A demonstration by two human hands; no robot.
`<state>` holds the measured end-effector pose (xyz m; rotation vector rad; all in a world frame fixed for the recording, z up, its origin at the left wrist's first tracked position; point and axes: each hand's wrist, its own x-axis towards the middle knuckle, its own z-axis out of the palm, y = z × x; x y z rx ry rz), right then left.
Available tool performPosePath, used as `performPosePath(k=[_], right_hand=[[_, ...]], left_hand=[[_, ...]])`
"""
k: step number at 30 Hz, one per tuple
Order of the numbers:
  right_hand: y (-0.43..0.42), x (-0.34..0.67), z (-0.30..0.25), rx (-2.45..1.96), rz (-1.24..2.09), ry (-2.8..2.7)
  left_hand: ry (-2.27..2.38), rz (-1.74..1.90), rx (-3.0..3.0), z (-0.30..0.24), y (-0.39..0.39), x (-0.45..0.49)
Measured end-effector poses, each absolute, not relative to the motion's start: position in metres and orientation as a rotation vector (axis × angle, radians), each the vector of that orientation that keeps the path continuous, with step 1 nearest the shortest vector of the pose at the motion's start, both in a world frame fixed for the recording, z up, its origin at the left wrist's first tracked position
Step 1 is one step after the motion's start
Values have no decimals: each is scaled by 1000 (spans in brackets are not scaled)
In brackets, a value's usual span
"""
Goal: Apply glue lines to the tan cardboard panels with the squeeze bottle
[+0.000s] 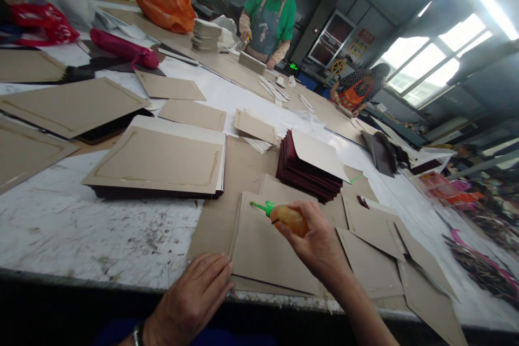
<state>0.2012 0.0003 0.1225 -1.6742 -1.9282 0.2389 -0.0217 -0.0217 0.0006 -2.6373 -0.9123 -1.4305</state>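
Note:
My right hand (314,232) is wrapped round a glue bottle (292,220) with amber contents and a green nozzle. The nozzle tip points left, over the upper left corner of a grey-beige cardboard sheet (271,254). My left hand (198,286) lies flat at the table's front edge, fingers stretched out, its fingertips touching the sheet's lower left edge. Left of the sheet is a pile of dark maroon pieces topped by a cardboard sheet (162,159) with glue lines along its edges. Behind my right hand stands a stack of maroon covers (310,173) with a pale top.
More cardboard sheets (371,265) lie overlapping at the right, and others (73,105) at the left. An orange bag (168,2) and a magenta pouch (124,48) sit farther back. Across the table two people (267,16) work with their own boards.

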Motion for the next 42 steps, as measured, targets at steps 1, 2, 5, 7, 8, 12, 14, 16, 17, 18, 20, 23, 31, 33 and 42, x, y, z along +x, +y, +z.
performPosePath(k=[1,2,5,7,8,12,14,16,17,18,20,23,31,33,42], right_hand=[[0,201,123,-1674,243,-1928],[0,201,123,-1676,247,-1929],[-5,202,123,-1691,273,-1929],[-11,203,123,-1705,303,-1927],[-15,204,123,-1712,317,-1927],[-30,204,122,-1725,370,-1922],[-37,203,122,-1728,411,-1907],[-45,201,124,-1743,452,-1894],[-48,199,125,-1752,471,-1891],[-52,198,125,-1761,488,-1885],[-60,196,127,-1771,518,-1880],[-72,195,129,-1784,555,-1887],[-93,192,134,-1816,625,-1889],[-93,191,133,-1816,612,-1864],[-77,195,123,-1802,468,-1776]], left_hand=[[-911,-1432,-2636,1,-22,-22],[-911,-1433,-2637,1,-22,-22],[-909,-1430,-2638,2,-21,-22],[-903,-1426,-2639,2,-22,-22],[-901,-1427,-2640,1,-22,-22],[-903,-1432,-2656,-3,-22,-22],[-904,-1430,-2668,-4,-23,-22],[-902,-1416,-2683,-5,-23,-23],[-903,-1408,-2691,-5,-23,-23],[-903,-1400,-2697,-6,-23,-23],[-900,-1390,-2702,-6,-23,-24],[-893,-1379,-2708,-6,-23,-24],[-872,-1358,-2704,-5,-23,-26],[-863,-1366,-2698,-6,-23,-26],[-844,-1344,-2708,-4,-24,-26]])
